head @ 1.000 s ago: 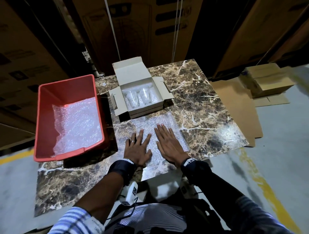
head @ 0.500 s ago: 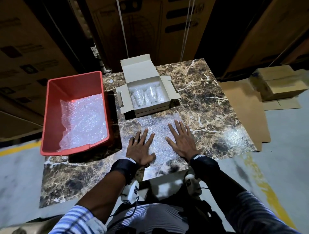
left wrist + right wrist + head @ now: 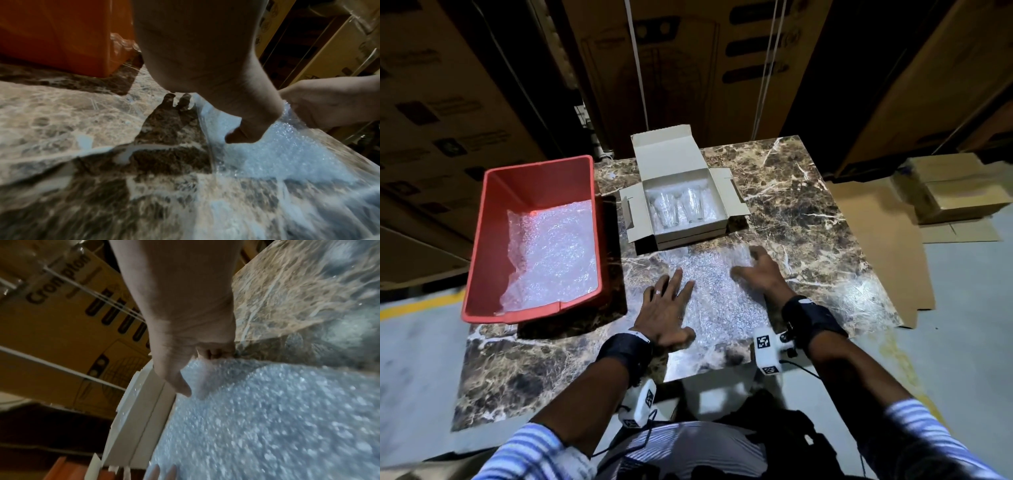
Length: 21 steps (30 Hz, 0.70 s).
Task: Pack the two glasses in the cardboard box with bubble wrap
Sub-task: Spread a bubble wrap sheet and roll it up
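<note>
clear bubble wrap (image 3: 717, 301) flat on table; left hand (image 3: 666, 310) presses flat, right hand (image 3: 760, 270) pinches far corner.

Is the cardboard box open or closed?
Open. The cardboard box has its lid and side flaps folded out, and the two glasses show inside, lying on bubble wrap.

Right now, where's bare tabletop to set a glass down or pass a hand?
Free: the marble table right of the cardboard box, and the near-left corner below the red bin. Crowded: the middle, where the bubble wrap sheet lies under the left hand and right hand; the gap between bin and box is narrow.
</note>
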Each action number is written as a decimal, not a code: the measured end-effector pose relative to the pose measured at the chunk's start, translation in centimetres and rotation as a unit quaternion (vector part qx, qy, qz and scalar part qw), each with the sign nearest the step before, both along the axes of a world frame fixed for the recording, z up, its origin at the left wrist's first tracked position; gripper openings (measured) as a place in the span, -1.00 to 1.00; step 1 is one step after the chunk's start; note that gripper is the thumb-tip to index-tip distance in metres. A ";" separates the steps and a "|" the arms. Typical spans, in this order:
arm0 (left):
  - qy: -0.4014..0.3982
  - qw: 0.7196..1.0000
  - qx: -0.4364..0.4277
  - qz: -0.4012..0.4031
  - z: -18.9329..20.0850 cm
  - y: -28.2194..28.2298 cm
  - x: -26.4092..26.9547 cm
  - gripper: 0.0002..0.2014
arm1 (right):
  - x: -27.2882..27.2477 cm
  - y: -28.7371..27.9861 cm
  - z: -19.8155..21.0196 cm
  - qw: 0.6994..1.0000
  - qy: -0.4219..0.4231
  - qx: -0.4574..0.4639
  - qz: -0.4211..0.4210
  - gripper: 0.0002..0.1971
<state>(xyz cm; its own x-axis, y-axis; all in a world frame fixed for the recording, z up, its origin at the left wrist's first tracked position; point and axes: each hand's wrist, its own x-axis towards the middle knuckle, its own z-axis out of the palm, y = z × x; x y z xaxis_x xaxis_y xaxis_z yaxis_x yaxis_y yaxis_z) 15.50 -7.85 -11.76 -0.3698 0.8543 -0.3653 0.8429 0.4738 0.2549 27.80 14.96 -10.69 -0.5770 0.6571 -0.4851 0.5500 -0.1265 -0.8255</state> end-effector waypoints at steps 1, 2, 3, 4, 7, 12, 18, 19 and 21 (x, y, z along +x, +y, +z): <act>-0.004 1.000 0.012 0.002 0.1 0.3 -0.2 0.13 | 0.3 0.2 0.2 1.000 -0.006 -0.013 0.006 -0.38; -0.008 1.000 0.025 0.005 0.1 0.6 -0.3 0.11 | 0.7 0.7 0.1 1.000 -0.009 -0.013 0.013 -0.60; -0.009 0.999 0.038 0.004 0.2 0.9 -0.5 0.08 | 1.3 1.0 0.4 1.000 -0.011 -0.010 0.017 -0.80; -0.008 0.999 0.050 0.002 0.2 1.2 -0.6 0.03 | 1.8 1.3 0.4 1.000 -0.013 -0.001 0.015 -0.79; 0.004 0.995 0.102 -0.002 0.6 2.6 0.1 -0.20 | 4.3 1.9 0.8 0.999 0.011 0.000 -0.043 -0.76; -0.031 0.985 0.168 -0.041 1.2 5.8 1.9 -0.40 | 7.8 3.0 -1.9 0.977 0.006 -0.030 -0.212 -0.65; -0.062 0.974 0.169 -0.135 2.1 8.2 4.8 -0.31 | 9.7 1.2 -3.0 0.929 0.025 -0.112 -0.352 -0.58; -0.055 0.975 0.158 -0.150 2.1 8.4 5.2 -0.29 | 10.0 0.9 -3.5 0.928 0.018 -0.119 -0.354 -0.46; -0.044 0.975 0.138 -0.170 2.0 8.8 5.9 -0.26 | 11.0 0.8 -6.9 0.928 0.002 -0.122 -0.352 -0.14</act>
